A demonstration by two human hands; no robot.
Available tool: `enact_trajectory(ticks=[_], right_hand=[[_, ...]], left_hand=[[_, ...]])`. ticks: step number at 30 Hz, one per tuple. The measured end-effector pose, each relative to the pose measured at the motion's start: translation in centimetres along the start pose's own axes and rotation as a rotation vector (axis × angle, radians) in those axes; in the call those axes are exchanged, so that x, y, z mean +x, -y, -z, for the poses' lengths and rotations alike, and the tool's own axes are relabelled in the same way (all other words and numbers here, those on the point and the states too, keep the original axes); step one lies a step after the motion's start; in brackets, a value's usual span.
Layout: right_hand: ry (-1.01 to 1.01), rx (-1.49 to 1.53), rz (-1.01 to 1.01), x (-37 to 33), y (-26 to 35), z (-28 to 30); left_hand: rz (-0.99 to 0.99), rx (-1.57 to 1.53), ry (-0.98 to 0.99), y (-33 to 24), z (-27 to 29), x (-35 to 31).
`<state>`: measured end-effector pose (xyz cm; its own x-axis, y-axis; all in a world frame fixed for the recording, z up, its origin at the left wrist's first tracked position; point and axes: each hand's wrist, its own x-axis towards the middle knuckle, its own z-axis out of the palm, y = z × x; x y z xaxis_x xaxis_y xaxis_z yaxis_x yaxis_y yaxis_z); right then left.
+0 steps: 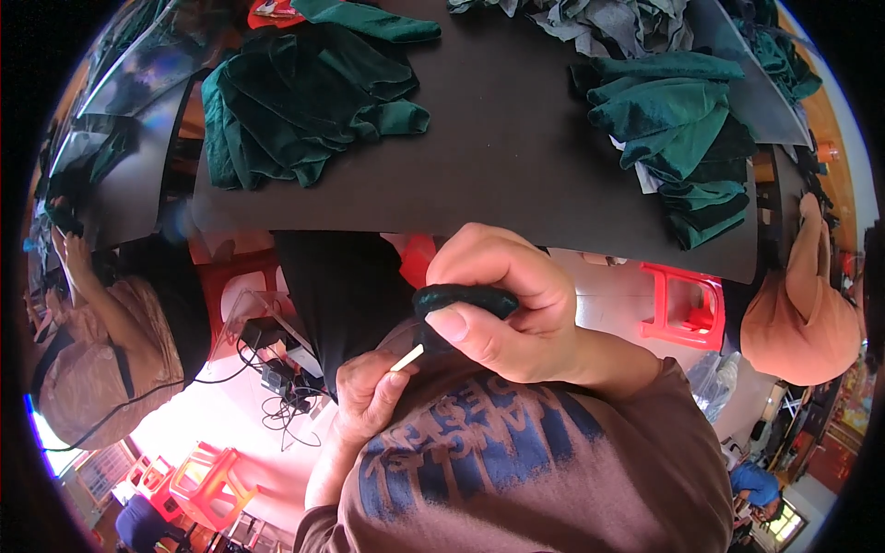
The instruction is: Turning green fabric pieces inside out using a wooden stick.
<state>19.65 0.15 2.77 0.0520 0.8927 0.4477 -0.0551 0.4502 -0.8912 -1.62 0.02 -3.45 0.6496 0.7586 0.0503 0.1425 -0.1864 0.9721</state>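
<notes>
My right hand (544, 309) is raised in front of my chest, past the table's near edge. Its thumb and fingers pinch a small, rolled or folded piece of dark green velvet fabric (466, 299). Lower and to the left, my left hand (369, 392) is closed around a short, flat, cream-coloured stick (407, 358), whose end pokes out past the thumb. The stick and the velvet piece are apart. What else the left fingers may hold is hidden.
A dark table (498, 157) lies ahead, with green velvet garments at its left (286, 106) and right (682, 120), and grey fabric (618, 23) at the back. People sit on both sides. Red stools (682, 309) and a tangle of cables (286, 396) are on the floor.
</notes>
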Motion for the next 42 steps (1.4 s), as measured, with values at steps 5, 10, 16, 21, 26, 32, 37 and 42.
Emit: enact_trajectory(ticks=[5,10,16,21,26,32,37,42], right_hand=[[-0.049,-0.083,0.093,-0.3,-1.0,-0.4],[-0.075,-0.078,0.002,-0.9,-0.6,-0.7],[-0.013,-0.049,-0.136,-0.9,0.3,-0.8],[-0.036,-0.035,-0.127,-1.0,0.2,-0.6],[-0.099,-0.048,-0.02,-0.4,-0.2,0.3],[-0.089,-0.082,-0.128,-1.0,0.3,-0.4],[-0.095,-0.09,-0.159,-1.0,0.0,-0.7],[-0.075,-0.093,-0.184,-1.0,0.3,-0.4]], left_hand=[[-0.026,0.049,0.015,-0.1,-0.2,0.6],[0.001,0.008,0.026,-0.4,-0.2,0.8],[0.006,0.012,0.04,-0.5,-0.1,0.7],[0.05,-0.002,0.047,-0.6,-0.2,0.7],[0.019,0.045,0.107,-0.3,0.1,0.6],[-0.014,0.022,0.085,-0.2,-0.3,0.9],[-0.002,-0.011,0.097,-0.4,-0.5,1.0],[0.015,-0.04,0.08,-0.6,-0.5,0.9]])
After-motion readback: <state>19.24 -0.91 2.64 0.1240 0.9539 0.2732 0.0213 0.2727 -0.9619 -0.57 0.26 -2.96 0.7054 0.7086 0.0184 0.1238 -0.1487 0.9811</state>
